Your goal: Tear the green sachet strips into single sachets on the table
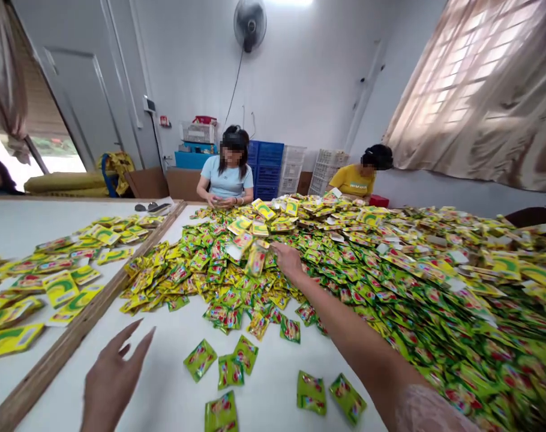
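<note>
My right hand [288, 260] reaches forward over the big pile, its fingers closed on the edge of a small yellow pack [255, 259] with a coloured print. Motion blurs the pack, so I cannot tell whether it is a box or a sachet. Under and around it lie green sachets [228, 318] and yellow sachets [158, 273]. My left hand [111, 375] hovers above the white table [160, 384] at the lower left, thumb and fingers apart, holding nothing. Several loose green sachets lie to its right, one [200, 360] of them nearest.
A wooden strip [81, 333] divides the table; flat yellow boxes [60, 288] lie left of it. More yellow boxes [372, 216] top the heap at the right. Across the table sit a person in light blue [228, 180] and one in yellow [354, 180]. Crates [268, 168] stand behind.
</note>
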The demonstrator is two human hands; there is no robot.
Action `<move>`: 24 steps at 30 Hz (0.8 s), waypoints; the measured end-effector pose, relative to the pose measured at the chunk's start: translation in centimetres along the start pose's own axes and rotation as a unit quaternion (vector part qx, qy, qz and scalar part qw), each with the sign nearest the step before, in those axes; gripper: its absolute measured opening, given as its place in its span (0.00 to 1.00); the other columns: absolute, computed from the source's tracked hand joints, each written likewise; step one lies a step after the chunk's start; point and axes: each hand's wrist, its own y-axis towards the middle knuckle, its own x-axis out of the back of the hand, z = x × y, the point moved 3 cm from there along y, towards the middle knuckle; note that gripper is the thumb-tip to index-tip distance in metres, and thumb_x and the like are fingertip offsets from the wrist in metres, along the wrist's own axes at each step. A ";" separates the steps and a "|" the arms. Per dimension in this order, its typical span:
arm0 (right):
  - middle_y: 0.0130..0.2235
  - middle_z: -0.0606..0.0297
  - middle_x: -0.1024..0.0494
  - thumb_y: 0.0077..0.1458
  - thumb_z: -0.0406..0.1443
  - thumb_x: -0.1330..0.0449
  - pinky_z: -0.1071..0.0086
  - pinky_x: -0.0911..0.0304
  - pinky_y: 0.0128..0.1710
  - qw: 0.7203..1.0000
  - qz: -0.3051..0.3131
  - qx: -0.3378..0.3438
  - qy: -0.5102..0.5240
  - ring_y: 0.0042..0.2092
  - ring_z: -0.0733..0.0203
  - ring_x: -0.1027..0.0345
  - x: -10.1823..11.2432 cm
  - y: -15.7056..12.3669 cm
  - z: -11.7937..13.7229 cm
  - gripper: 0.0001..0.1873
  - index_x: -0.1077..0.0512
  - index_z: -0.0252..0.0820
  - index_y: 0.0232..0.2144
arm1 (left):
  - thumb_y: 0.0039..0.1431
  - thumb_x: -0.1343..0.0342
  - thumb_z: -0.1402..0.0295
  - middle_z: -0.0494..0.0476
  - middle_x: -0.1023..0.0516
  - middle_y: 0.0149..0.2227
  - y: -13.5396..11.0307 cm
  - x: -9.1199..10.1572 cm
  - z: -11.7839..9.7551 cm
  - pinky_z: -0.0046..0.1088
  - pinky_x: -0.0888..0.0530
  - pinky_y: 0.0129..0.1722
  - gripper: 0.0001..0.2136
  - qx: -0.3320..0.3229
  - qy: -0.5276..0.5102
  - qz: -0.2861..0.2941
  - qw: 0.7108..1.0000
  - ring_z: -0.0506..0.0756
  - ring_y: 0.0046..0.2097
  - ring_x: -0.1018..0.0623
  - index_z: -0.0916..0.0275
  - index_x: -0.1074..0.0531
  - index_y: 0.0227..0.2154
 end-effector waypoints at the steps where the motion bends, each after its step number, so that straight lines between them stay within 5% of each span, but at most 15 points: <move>1: 0.45 0.64 0.23 0.58 0.32 0.52 0.69 0.39 0.47 1.000 0.006 0.017 0.014 0.46 0.60 0.30 0.0 -1.2 1.2 0.16 0.26 0.45 0.42 | 0.49 0.50 0.45 0.68 0.29 0.50 -0.8 -1.2 -0.8 0.46 0.30 0.42 0.29 -0.022 0.006 -0.002 1.000 0.67 0.45 0.25 0.60 0.33 0.49; 4: 0.43 0.63 0.22 0.57 0.32 0.51 0.68 0.38 0.46 0.990 0.032 0.077 0.117 0.45 0.60 0.30 0.2 -5.4 5.3 0.15 0.26 0.43 0.40 | 0.50 0.47 0.49 0.66 0.41 0.60 -2.9 -3.2 -4.6 0.46 0.36 0.53 0.32 -0.210 0.012 -0.026 0.977 0.67 0.58 0.36 0.57 0.40 0.56; 6: 0.37 0.65 0.21 0.57 0.33 0.51 0.71 0.38 0.39 0.972 0.105 0.096 0.186 0.39 0.62 0.29 0.3 -8.0 8.2 0.13 0.26 0.42 0.35 | 0.49 0.44 0.50 0.65 0.48 0.63 -3.9 -3.9 -7.2 0.48 0.45 0.58 0.36 -0.328 0.019 -0.014 0.944 0.67 0.62 0.46 0.58 0.45 0.59; 9: 0.27 0.69 0.26 0.57 0.35 0.49 0.74 0.43 0.31 0.947 0.188 0.092 0.244 0.31 0.65 0.33 0.3 -10.5 11.5 0.12 0.28 0.40 0.26 | 0.48 0.43 0.51 0.65 0.40 0.60 -4.4 -4.4 -9.4 0.46 0.46 0.58 0.35 -0.382 0.021 0.064 0.922 0.66 0.61 0.43 0.59 0.41 0.58; 11: 0.25 0.70 0.29 0.56 0.37 0.48 0.75 0.45 0.29 0.933 0.223 0.064 0.276 0.29 0.66 0.35 0.0 -11.4 12.4 0.12 0.29 0.39 0.25 | 0.51 0.45 0.53 0.62 0.28 0.50 -4.5 -4.4 -9.4 0.40 0.37 0.52 0.27 -0.342 0.004 0.140 0.929 0.63 0.52 0.31 0.61 0.33 0.51; 14: 0.26 0.70 0.28 0.58 0.38 0.50 0.74 0.44 0.29 0.905 0.289 -0.011 0.313 0.28 0.67 0.34 -1.2 -12.8 11.8 0.11 0.30 0.40 0.33 | 0.53 0.47 0.53 0.53 0.23 0.37 -5.3 -3.6 -7.3 0.30 0.31 0.38 0.20 -0.217 -0.035 0.242 0.945 0.56 0.37 0.26 0.60 0.29 0.44; 20: 0.31 0.61 0.27 0.53 0.44 0.44 0.68 0.42 0.36 0.962 0.262 -0.080 -0.001 0.36 0.58 0.34 -4.2 -17.7 7.8 0.12 0.30 0.40 0.29 | 0.49 0.43 0.53 0.55 0.23 0.37 -8.3 -2.6 -1.6 0.28 0.31 0.35 0.22 0.000 -0.217 0.295 0.931 0.56 0.37 0.25 0.62 0.31 0.43; 24: 0.39 0.56 0.30 0.47 0.43 0.39 0.68 0.42 0.38 0.964 0.246 -0.094 -0.043 0.43 0.55 0.37 -5.6 -20.3 7.2 0.13 0.32 0.39 0.30 | 0.46 0.41 0.54 0.56 0.22 0.35 -10.0 -3.0 -0.3 0.27 0.31 0.31 0.21 0.094 -0.291 0.304 0.902 0.54 0.33 0.25 0.65 0.29 0.38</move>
